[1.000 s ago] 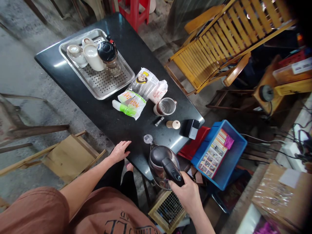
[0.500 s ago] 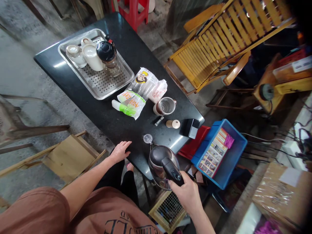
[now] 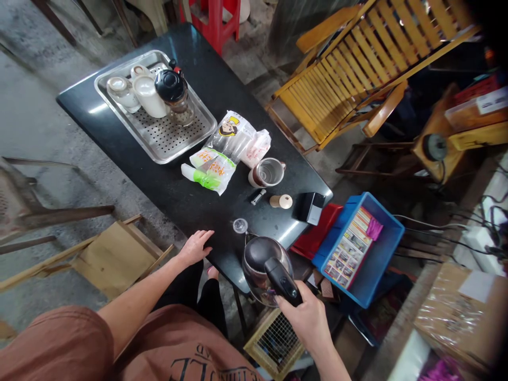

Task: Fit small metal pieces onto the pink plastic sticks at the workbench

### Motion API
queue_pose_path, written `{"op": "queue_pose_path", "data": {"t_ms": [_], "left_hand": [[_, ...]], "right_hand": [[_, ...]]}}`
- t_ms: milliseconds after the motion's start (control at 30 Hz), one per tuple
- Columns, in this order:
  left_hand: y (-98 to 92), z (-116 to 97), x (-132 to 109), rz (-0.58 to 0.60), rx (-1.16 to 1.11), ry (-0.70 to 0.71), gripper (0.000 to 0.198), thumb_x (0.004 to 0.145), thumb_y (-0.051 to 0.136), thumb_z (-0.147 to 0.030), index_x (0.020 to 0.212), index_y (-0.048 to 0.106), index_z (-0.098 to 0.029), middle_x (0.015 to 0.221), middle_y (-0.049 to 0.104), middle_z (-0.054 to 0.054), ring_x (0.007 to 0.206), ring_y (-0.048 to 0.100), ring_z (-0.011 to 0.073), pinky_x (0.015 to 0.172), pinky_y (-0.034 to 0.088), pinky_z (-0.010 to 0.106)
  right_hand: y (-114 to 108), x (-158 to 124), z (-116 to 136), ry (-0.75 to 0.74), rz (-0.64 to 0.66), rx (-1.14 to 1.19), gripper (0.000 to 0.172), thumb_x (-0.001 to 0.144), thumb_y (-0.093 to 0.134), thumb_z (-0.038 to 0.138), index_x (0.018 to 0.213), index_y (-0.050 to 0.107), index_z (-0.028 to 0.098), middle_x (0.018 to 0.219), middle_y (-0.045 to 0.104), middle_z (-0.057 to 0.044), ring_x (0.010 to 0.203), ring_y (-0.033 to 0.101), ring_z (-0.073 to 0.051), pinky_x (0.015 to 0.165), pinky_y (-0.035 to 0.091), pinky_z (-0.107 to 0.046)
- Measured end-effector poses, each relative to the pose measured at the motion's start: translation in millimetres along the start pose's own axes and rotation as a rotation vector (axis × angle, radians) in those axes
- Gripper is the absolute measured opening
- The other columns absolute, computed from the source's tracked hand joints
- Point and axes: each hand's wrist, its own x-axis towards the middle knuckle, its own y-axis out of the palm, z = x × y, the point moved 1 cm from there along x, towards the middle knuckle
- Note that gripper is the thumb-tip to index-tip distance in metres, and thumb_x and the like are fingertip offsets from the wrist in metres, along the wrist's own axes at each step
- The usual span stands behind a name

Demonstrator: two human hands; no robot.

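Note:
My right hand (image 3: 305,309) grips the black handle of a metal electric kettle (image 3: 260,254), which is over the near end of the dark table (image 3: 159,196). A small clear round lid or cup (image 3: 240,226) lies just past the kettle's spout. At the table's left edge rests my left hand (image 3: 196,247), fingers stretched out and nothing in it. Beyond the kettle stand an open steel-lined mug (image 3: 269,173) and a small beige cylinder (image 3: 282,201), apparently a toothpick holder. A small dark-and-clear item (image 3: 257,197), perhaps a lighter, lies between them and the kettle.
A perforated steel tray (image 3: 162,151) holds white mugs and a black-lidded glass pot. Plastic packaging (image 3: 222,153) lies mid-table. A black box (image 3: 310,208) sits by the right corner. Right of the table are a blue crate (image 3: 381,264) and a wooden lounge chair (image 3: 337,95).
The view has shifted very slightly. Both hands and the kettle keep nearly the same places, with the right hand still on the handle.

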Motion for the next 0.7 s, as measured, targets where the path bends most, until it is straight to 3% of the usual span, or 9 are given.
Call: {"op": "queue_pose_path", "data": {"t_ms": [300, 433, 700], "left_hand": [[-12.5, -15, 11, -0.056, 0.028, 0.055, 0.047, 0.068, 0.055, -0.015, 0.113, 0.042, -0.017, 0.105, 0.051, 0.007, 0.097, 0.046, 0.0189, 0.087, 0.04, 0.031], [-16.7, -35, 33, -0.054, 0.083, 0.087, 0.052, 0.067, 0.056, -0.02, 0.116, 0.039, -0.016, 0.112, 0.047, 0.009, 0.102, 0.042, 0.0219, 0.088, 0.037, 0.033], [-9.5, -72, 79, 0.012, 0.224, 0.12, 0.061, 0.062, 0.06, -0.019, 0.118, 0.035, -0.021, 0.115, 0.043, 0.01, 0.1, 0.04, 0.0288, 0.076, 0.039, 0.042]], "right_hand": [[3, -11, -13, 0.026, -0.078, 0.14, 0.021, 0.061, 0.052, 0.039, 0.068, 0.056, 0.019, 0.051, 0.053, 0.003, 0.048, 0.048, -0.014, 0.047, 0.041, -0.021], [4, -18, -20, 0.055, -0.121, 0.208, 0.022, 0.059, 0.054, 0.039, 0.066, 0.056, 0.018, 0.05, 0.052, 0.003, 0.048, 0.049, -0.014, 0.047, 0.042, -0.021], [11, -36, -37, 0.115, -0.212, 0.265, 0.022, 0.057, 0.056, 0.039, 0.064, 0.057, 0.018, 0.048, 0.053, 0.002, 0.046, 0.05, -0.015, 0.045, 0.043, -0.021]]}}
